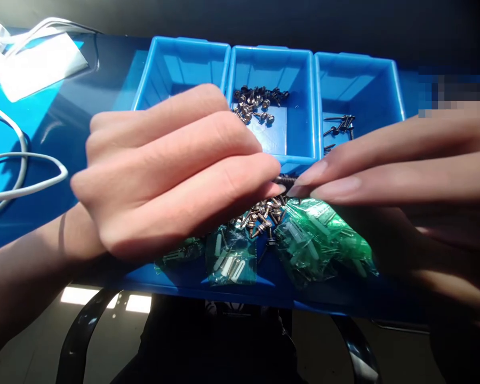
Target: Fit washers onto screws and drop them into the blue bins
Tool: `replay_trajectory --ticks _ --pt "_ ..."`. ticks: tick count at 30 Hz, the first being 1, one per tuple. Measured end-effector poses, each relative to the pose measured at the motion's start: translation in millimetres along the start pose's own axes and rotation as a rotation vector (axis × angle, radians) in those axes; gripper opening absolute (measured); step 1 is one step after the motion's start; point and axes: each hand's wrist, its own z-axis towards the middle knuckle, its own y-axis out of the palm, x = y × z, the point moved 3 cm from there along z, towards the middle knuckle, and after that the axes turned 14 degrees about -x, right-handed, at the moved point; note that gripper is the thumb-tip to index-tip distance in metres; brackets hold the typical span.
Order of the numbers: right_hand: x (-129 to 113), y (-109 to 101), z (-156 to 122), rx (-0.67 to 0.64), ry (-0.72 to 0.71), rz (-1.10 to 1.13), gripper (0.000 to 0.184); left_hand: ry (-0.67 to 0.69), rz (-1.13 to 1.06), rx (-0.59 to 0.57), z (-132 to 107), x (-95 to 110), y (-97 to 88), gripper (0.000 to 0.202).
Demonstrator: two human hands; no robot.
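My left hand (pixel 176 170) is closed, thumb and forefinger pinched together at a dark screw (pixel 287 180). From the other side, my right hand (pixel 400 165) has its fingertips together on the same screw, so the two hands almost meet. Just below lies a pile of loose silver screws with washer heads (pixel 260 218), partly covered by the left hand. Clear bags of white plastic wall plugs (pixel 232 266) and a greenish bag of similar pieces (pixel 308 245) lie near the table's front edge. The right thumb is in deep shadow.
Three blue bins stand in a row behind the hands: a left bin (pixel 188 45), a middle bin (pixel 280 53) with silver screws, and a right bin (pixel 360 61) with dark screws. White cables (pixel 24 160) curl over the blue table (pixel 116 58) beside a white sheet (pixel 40 64).
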Motion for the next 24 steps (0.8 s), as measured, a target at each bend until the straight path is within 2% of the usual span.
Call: replay_trajectory --ticks 1,5,7,9,11,12,16,21,24 --pt "1.2 0.2 1.2 -0.001 -0.023 0.023 0.028 -0.012 -0.018 -0.004 -0.4 -0.4 -0.3 0.037" --pt "1.9 1.6 4.9 -0.013 -0.164 0.06 0.048 0.003 -0.043 -0.017 -3.2 -2.2 1.0 0.042" --pt "-0.6 4.0 6.8 0.029 -0.172 0.082 0.046 0.023 0.021 -0.022 -5.4 -3.4 1.8 0.045" --pt "-5.5 9.6 9.5 0.104 -0.131 0.124 0.037 0.053 0.05 -0.031 -7.3 -4.4 1.0 0.048" --pt "-8.7 17.8 12.0 0.212 0.037 0.178 0.017 0.076 0.016 -0.039 -8.1 -4.9 -1.7 0.052" --pt "-11.4 22.0 12.9 0.262 0.081 0.181 0.016 0.083 -0.006 -0.04 -8.1 -4.9 -3.2 0.053" --pt "-20.5 33.4 15.3 0.359 0.098 0.195 0.002 0.071 -0.063 -0.039 -6.3 -4.2 -7.1 0.052" --pt "-22.4 30.6 16.2 0.368 0.132 0.249 0.004 -0.003 -0.07 -0.051 -7.3 -3.6 -8.8 0.052" --pt "-22.9 29.1 18.5 0.339 0.137 0.331 0.009 0.014 -0.111 -0.061 -8.8 -4.2 -7.5 0.059"
